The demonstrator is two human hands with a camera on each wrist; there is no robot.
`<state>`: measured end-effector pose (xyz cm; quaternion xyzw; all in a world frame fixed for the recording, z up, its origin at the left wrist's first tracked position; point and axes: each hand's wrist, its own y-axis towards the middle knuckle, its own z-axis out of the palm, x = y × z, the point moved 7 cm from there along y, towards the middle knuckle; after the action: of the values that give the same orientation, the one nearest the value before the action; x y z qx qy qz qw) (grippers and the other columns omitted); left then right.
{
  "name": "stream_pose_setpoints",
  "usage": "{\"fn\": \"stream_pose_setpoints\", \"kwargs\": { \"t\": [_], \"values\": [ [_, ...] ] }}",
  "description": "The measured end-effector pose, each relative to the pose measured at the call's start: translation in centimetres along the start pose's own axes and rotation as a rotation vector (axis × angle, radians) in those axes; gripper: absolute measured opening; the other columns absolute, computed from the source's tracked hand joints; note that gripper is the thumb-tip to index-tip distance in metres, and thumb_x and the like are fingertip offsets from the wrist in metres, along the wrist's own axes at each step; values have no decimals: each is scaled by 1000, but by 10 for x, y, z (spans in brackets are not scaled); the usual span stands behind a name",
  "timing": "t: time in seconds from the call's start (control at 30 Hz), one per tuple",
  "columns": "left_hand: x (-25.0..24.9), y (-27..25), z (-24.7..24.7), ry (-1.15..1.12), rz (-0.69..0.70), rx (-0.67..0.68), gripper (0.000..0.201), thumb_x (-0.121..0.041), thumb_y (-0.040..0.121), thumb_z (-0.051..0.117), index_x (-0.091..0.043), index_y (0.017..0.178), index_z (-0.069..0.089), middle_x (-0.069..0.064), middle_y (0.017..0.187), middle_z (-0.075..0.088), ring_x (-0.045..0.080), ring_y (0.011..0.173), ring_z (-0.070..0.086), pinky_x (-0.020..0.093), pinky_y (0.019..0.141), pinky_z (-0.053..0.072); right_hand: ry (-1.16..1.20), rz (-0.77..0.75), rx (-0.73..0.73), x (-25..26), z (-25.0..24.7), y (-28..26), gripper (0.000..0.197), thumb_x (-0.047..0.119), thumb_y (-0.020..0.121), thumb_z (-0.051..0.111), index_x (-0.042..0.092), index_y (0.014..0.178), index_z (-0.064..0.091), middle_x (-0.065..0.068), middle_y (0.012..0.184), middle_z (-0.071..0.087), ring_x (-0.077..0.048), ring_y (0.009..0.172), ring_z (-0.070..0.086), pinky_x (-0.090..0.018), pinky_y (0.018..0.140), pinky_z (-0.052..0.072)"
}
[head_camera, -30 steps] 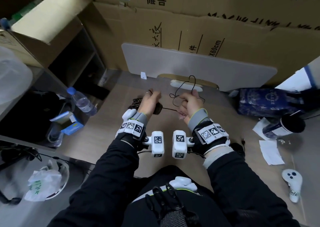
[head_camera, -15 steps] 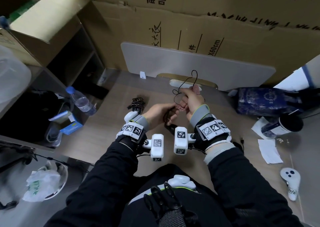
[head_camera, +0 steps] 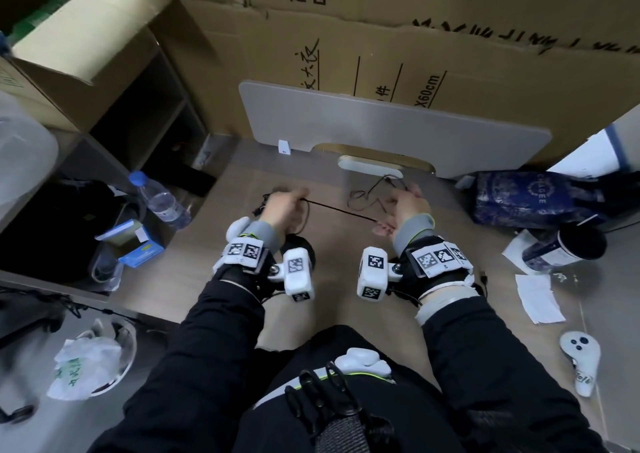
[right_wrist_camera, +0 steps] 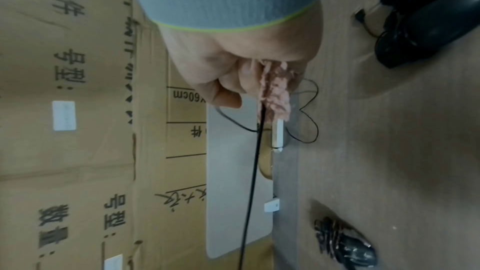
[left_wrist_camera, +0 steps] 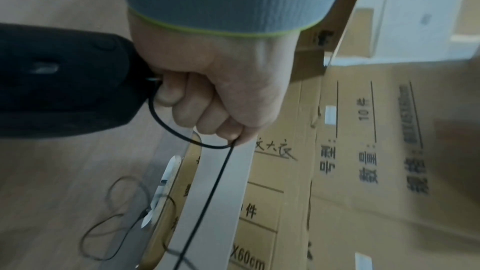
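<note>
A thin black cable (head_camera: pixel 341 211) is stretched taut between my two hands above the wooden desk (head_camera: pixel 194 272). My left hand (head_camera: pixel 285 201) grips one end in a fist, and the left wrist view shows the cable (left_wrist_camera: pixel 207 202) leaving the curled fingers (left_wrist_camera: pixel 205 114). The cable loops back to a black mouse (left_wrist_camera: pixel 64 89), which lies under my left wrist (head_camera: pixel 299 245). My right hand (head_camera: pixel 408 205) grips the cable (right_wrist_camera: pixel 255 161) together with a pink cloth (right_wrist_camera: pixel 275 93). Slack cable (head_camera: pixel 372 193) lies in loops beyond the right hand.
A grey board (head_camera: pixel 381 123) leans on cardboard boxes (head_camera: pixel 450 47) at the back, a white bar (head_camera: pixel 370 167) at its foot. Water bottle (head_camera: pixel 159 200) and blue box (head_camera: pixel 140 248) sit left. Blue bag (head_camera: pixel 530 196), dark cup (head_camera: pixel 564 248), papers (head_camera: pixel 538 297), white controller (head_camera: pixel 581 359) sit right. Another bundled black cable (right_wrist_camera: pixel 345 243) lies on the desk.
Half a second ago my hands were close together at the cable. They have since moved apart, left hand leftward and right hand rightward, pulling the cable straight between them.
</note>
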<state>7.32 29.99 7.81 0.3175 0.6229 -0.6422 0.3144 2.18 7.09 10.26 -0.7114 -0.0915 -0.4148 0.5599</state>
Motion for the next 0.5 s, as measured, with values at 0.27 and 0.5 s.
{"fn": "stream_pose_setpoints", "kwargs": {
  "t": [0.27,0.5],
  "values": [
    [13,8,12,-253,-78,121,26,-28,99,54,-17,79,42,11,72,69,22,54,64,21,43,39,45,33,-22,-18,-4,8,29,23,95,53,28,123,53,-9,72,45,-19,51,49,-33,59,49],
    [-10,-1,51,-583,37,282,24,-16,97,46,-19,74,40,16,111,60,29,111,58,30,88,44,13,-43,216,-23,50,-3,17,17,94,51,34,98,51,5,36,24,-12,27,27,-18,40,33]
  ]
}}
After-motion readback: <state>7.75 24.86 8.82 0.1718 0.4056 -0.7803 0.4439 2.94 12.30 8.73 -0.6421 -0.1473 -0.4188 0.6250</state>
